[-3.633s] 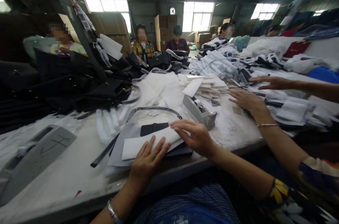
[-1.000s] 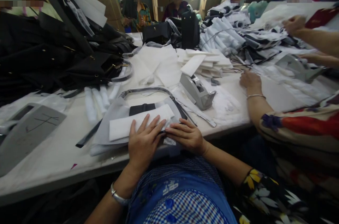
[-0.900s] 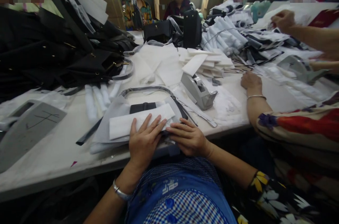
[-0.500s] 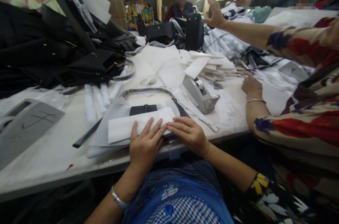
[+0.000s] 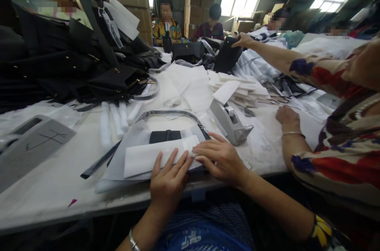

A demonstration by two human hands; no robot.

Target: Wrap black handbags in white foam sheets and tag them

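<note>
In front of me a handbag lies flat on the table, with its plastic-wrapped handle [image 5: 166, 112] arching away and a black strap piece [image 5: 164, 136] showing in the middle. Thin white wrapping sheet [image 5: 118, 170] covers part of the bag. Across it rests a folded white paper strip [image 5: 142, 160]. My left hand [image 5: 169, 179] presses flat on this strip, fingers spread. Beside it, my right hand [image 5: 221, 160] has its fingers stretched out over the strip's right end, the fingertips of both hands nearly meeting.
A grey tape dispenser [image 5: 233, 124] stands just beyond my right hand; another [image 5: 32, 148] is at the left. Black bags [image 5: 71, 65] are piled at the left, loose white sheets [image 5: 187, 84] behind. A co-worker's arm [image 5: 270, 51] reaches in from the right.
My right hand has shifted slightly along the strip's right end, and my left hand stays flat. The co-worker's far hand has closed on a black bag and tilted it. The view has tipped upward.
</note>
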